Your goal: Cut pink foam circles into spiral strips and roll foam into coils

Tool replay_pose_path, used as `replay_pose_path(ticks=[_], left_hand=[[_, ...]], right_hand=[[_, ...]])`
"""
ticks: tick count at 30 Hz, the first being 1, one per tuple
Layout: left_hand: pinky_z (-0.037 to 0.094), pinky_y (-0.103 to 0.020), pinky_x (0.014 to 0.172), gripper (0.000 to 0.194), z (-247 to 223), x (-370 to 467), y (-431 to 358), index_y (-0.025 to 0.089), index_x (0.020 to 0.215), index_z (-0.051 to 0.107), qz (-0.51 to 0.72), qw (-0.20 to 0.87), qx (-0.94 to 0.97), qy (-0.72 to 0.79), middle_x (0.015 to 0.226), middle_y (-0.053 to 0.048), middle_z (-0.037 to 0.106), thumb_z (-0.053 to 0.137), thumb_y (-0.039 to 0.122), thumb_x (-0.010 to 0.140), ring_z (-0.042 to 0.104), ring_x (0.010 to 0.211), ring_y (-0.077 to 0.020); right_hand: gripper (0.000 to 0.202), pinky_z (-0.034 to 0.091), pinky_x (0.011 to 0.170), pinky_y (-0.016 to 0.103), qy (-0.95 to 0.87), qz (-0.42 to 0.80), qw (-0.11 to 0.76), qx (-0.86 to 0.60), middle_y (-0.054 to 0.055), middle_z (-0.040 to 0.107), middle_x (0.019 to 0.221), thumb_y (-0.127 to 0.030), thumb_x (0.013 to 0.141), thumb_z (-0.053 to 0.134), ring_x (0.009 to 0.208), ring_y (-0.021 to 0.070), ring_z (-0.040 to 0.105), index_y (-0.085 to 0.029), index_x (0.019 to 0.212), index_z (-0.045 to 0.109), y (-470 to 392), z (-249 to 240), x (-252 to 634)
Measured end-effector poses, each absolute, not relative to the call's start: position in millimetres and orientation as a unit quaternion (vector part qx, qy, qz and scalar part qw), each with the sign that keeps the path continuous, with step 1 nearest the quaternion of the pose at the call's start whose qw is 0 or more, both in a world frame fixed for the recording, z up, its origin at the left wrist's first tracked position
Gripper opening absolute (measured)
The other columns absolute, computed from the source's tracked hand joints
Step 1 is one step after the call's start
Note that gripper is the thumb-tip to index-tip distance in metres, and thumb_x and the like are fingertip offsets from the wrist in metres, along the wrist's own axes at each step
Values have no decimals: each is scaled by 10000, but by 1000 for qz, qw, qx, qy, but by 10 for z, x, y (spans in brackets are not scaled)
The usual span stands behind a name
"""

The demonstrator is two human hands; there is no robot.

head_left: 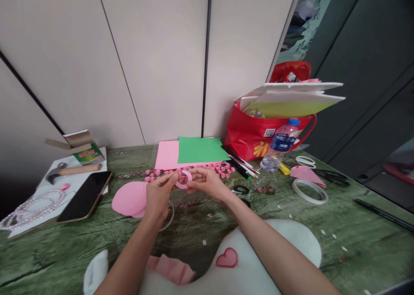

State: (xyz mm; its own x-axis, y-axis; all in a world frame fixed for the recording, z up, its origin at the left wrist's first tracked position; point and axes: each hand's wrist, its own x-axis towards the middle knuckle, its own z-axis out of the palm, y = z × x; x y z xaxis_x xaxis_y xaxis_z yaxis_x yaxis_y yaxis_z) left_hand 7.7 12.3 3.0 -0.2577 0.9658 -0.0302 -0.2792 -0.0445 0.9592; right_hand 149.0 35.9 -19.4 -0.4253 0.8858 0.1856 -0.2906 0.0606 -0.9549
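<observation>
Between my two hands is a small pink paper ring, curled into a loop [183, 185]. My left hand [159, 196] pinches its left side with thumb and fingers. On its right side, the fingers of my right hand [207, 183] are closed on the same strip. A stack of pink paper circles [129, 199] lies just left of my left hand. Behind the hands, several pink pompoms [223, 170] are spread in front of green paper [200, 149] and pink paper [166, 153]. A roll of tape [170, 217] shows partly behind my left wrist.
At left are a phone [86, 196], a hammer [79, 169], beads [42, 206] and an opened box [87, 153]. To the right stand a red bag [242, 133] and a bottle [280, 146], with scissors [241, 189] and a tape roll [309, 191] nearby. A white plush [291, 239] lies below.
</observation>
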Motion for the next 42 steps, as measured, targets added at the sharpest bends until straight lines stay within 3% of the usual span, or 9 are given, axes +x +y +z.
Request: replay_pose_path(ticks=[12, 19, 25, 35, 42], left_hand=[[469, -247, 510, 445, 82, 140, 39, 99, 919, 601, 507, 495, 477, 520, 564, -10, 648, 701, 234, 508, 576, 505, -129], [453, -236, 491, 239, 57, 158, 31, 126, 703, 560, 443, 502, 545, 505, 581, -15, 633, 681, 240, 530, 574, 531, -141], [445, -232, 467, 202, 53, 151, 21, 122, 665, 579, 423, 480, 572, 513, 542, 4, 593, 671, 256, 546, 542, 497, -127], [426, -217, 453, 248, 41, 186, 1, 112, 682, 585, 438, 516, 530, 512, 516, 5, 610, 702, 241, 505, 532, 454, -108], [423, -225, 459, 186, 60, 183, -10, 122, 539, 584, 470, 505, 515, 508, 469, 4, 602, 713, 247, 490, 530, 437, -110]], right_hand=[[370, 484, 509, 196, -513, 559, 568, -320, -30, 612, 666, -211, 580, 691, 511, 69, 572, -164, 919, 551, 407, -172, 1541], [302, 472, 571, 212, -552, 570, 525, -307, 0, 646, 717, -218, 566, 702, 601, 91, 587, -161, 847, 607, 410, -188, 1553], [323, 473, 671, 238, -563, 572, 518, -296, 9, 646, 751, -224, 571, 704, 681, 110, 609, -167, 876, 612, 388, -177, 1563], [334, 463, 625, 231, -607, 555, 483, -302, 9, 660, 708, -257, 573, 703, 643, 115, 609, -154, 878, 611, 350, -138, 1552], [265, 461, 581, 227, -631, 540, 469, -299, 20, 659, 712, -305, 625, 660, 611, 111, 593, -146, 834, 628, 310, -97, 1521]])
